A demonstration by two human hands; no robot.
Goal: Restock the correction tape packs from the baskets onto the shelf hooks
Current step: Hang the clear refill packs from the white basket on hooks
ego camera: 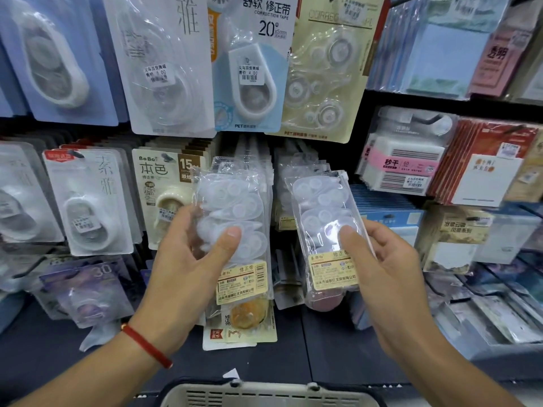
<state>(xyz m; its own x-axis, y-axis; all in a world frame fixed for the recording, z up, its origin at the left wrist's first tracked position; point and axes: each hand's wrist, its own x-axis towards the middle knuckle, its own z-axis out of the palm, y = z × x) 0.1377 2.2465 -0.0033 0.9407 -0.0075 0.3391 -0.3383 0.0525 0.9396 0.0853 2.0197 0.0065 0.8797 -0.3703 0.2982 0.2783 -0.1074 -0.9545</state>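
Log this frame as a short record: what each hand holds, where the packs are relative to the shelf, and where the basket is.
left hand: grips a clear pack of white correction tapes, thumb on its front
right hand: grips a second clear pack, thumb on its front
pack position: both upright in front of the middle row of hanging packs; whether either is on a hook cannot be told
basket: grey rim at bottom edge, below the hands; contents not visible
wrist: red bracelet on left
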